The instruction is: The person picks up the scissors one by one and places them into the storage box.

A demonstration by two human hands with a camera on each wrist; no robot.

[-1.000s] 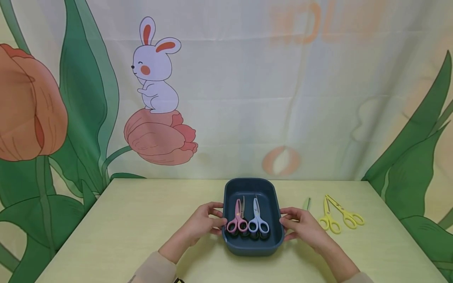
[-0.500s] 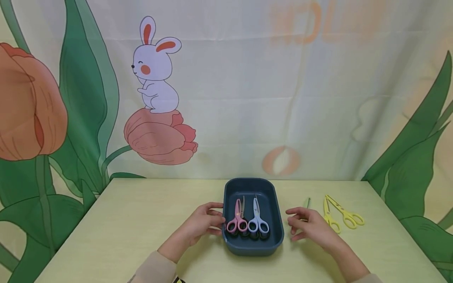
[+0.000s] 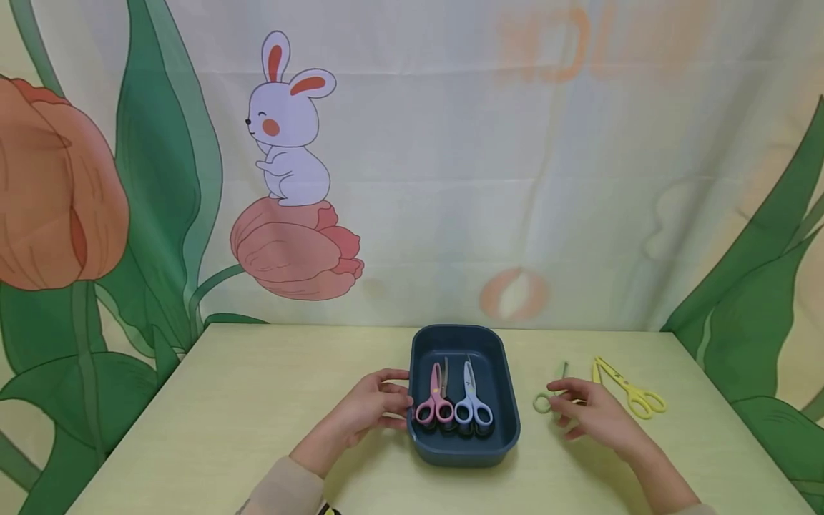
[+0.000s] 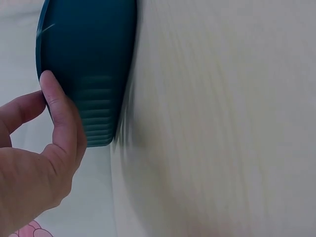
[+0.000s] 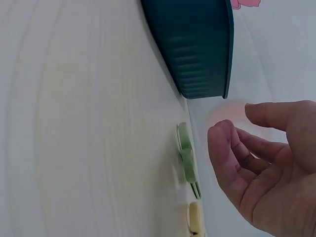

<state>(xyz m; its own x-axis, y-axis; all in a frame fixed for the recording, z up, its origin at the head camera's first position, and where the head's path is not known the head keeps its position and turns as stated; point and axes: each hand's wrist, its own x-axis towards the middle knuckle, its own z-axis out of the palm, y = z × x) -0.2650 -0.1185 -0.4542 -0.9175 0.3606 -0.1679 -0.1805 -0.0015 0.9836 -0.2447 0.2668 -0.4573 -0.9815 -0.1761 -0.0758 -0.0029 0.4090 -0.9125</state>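
A dark blue tray (image 3: 463, 458) stands on the table, holding pink scissors (image 3: 435, 411), light blue scissors (image 3: 473, 411) and dark-handled scissors partly hidden beneath them. My left hand (image 3: 373, 402) touches the tray's left side, its fingertips at the rim in the left wrist view. To the right of the tray, my right hand (image 3: 599, 415) hovers over green scissors (image 3: 542, 403), thumb and fingertips apart, nothing between them. The green scissors (image 5: 186, 155) lie below the fingers in the right wrist view. That hand partly covers them in the head view.
Two pairs of yellow scissors lie right of the green ones; one pair (image 3: 634, 393) shows plainly, the other is mostly behind the right hand. A printed backdrop with a rabbit (image 3: 292, 150) hangs at the table's (image 3: 290, 379) far edge.
My right hand has let go of the tray's right side and moved right to above the green scissors. The left hand stays at the tray. The head view has shifted slightly.
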